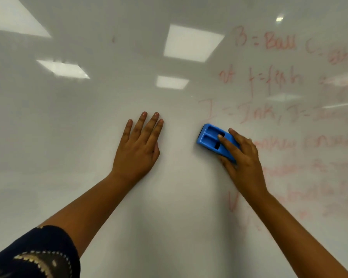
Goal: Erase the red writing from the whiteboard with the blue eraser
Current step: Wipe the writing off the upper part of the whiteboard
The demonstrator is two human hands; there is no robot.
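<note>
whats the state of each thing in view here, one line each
whiteboard: left part wiped, right part written on
red writing: faint, smeared, not yet erased
blue eraser: against the board, gripped
right hand: grips the eraser
left hand: flat on the board, fingers straight

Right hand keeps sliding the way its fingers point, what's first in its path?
The right hand, holding the blue plastic eraser, points up-left. Probably bare glossy whiteboard; the faint red writing lies right of that line.

Bright ceiling light reflections (192, 43) glare across the surface; a dark patterned sleeve (38, 255), seemingly embroidered, sits lower left.
</note>
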